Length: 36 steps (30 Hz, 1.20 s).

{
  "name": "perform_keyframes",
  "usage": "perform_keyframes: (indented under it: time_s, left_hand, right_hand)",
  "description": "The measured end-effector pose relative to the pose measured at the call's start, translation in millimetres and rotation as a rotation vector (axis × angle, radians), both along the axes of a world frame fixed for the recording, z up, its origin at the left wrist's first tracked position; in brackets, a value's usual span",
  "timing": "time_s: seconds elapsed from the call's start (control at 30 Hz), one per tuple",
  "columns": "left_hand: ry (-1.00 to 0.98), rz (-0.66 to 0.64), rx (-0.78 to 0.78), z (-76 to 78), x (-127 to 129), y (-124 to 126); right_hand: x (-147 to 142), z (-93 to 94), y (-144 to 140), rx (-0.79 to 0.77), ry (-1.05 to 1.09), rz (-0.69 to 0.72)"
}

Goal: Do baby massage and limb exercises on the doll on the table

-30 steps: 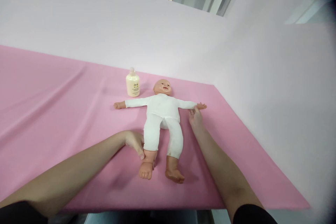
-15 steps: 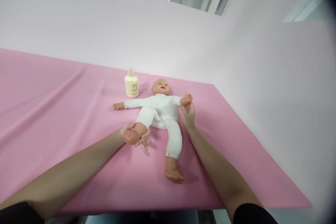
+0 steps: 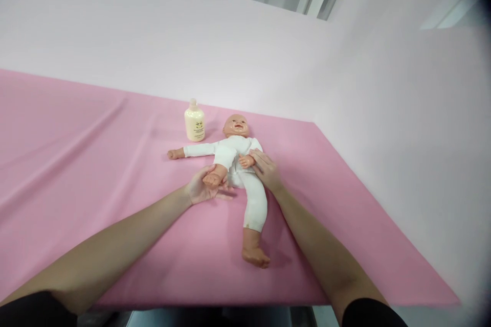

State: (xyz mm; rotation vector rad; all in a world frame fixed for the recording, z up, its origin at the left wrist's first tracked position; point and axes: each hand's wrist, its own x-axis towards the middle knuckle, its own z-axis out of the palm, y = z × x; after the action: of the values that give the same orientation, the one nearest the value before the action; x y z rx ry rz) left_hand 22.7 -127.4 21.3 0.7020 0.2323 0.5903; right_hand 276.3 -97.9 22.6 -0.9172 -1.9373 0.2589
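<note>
From the head camera I see a doll (image 3: 240,163) in a white suit lying on its back on a pink cloth (image 3: 95,153), a little right of the middle. Its head (image 3: 235,125) points away from me, toward the white wall (image 3: 153,36).

My left hand (image 3: 201,190) cups the doll's foot (image 3: 212,180) from below, fingers curled round it in a loose hold. That leg is bent up so the knee sits over the belly and the foot hangs just above the cloth.

My right hand (image 3: 266,171) lies on the doll's other side, its fingers closed lightly on the doll's small hand (image 3: 246,161), which is folded across the chest. The small hand and the raised foot are near each other, not quite touching as far as I can see.

The doll's other arm (image 3: 192,151) stretches straight out to my left, flat on the cloth. Its other leg (image 3: 256,214) lies straight toward me, bare foot near the cloth's front edge.

A cream bottle (image 3: 195,121) stands upright just beside the doll's head, to the left and apart from it. Its label is too small to read.

Both my forearms reach in from the bottom corners, dark sleeves (image 3: 372,317) showing at the frame's edge.
</note>
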Motion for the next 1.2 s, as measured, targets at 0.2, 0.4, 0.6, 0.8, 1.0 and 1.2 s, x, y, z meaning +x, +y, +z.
perform_keyframes:
  time_s: [0.2,0.4,0.6,0.8,1.0,1.2]
  left_hand:
    - [0.096,0.043,-0.045,3.8,3.1,-2.4]
    - [0.138,0.079,-0.073,2.9,3.5,-2.2]
    - [0.133,0.058,-0.057,0.0,3.3,-0.3]
    - [0.141,0.056,-0.057,0.8,3.1,-0.2]
    - [0.138,0.050,-0.055,-2.0,2.7,0.2]
    - [0.126,0.048,-0.052,-3.3,2.9,0.7]
  right_hand:
    - [-0.4,2.0,-1.9,0.010,-0.040,-0.005]
    - [-0.9,4.0,-2.3,0.007,-0.027,0.012]
    - [0.1,2.4,-1.0,0.091,-0.157,-0.036]
    - [0.9,1.3,0.2,0.212,-0.271,-0.072]
    - [0.1,3.0,-0.1,0.226,-0.260,-0.071]
    - [0.2,2.8,-0.1,0.212,-0.257,-0.073]
